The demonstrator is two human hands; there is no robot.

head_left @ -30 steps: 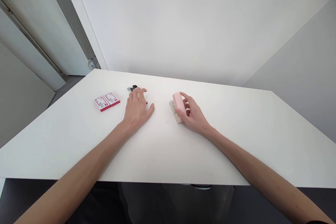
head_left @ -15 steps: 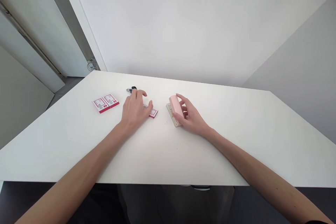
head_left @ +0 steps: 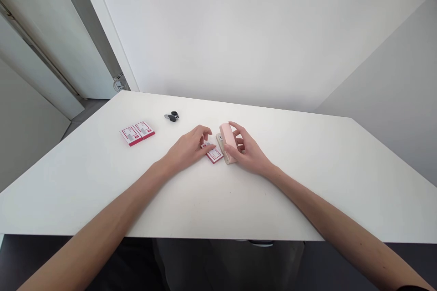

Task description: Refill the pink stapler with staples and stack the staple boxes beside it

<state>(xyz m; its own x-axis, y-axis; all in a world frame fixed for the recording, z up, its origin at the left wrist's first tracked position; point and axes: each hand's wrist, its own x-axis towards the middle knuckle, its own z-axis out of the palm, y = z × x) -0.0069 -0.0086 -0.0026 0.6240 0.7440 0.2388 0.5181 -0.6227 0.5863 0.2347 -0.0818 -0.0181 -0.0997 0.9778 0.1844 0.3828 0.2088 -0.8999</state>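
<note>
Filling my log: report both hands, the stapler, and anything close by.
Left hand pinching red-edged card stack beside pink stapler. Right hand gripping the stapler. Black staple remover farther back, touching neither hand.

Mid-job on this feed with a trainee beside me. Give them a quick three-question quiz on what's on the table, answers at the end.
1. Multiple choice: what does the right hand hold?
A) the black-and-silver tool
B) the pink-topped stapler
C) the small red-and-white pad

2. True or false: the black-and-silver tool lies between the two hands.

3. Fill in: the small red-and-white pad beside the stapler is under the thumb of the ____ hand.

Key:
1. B.
2. False; it lies farther back on the table, beyond the left hand.
3. left.
</note>
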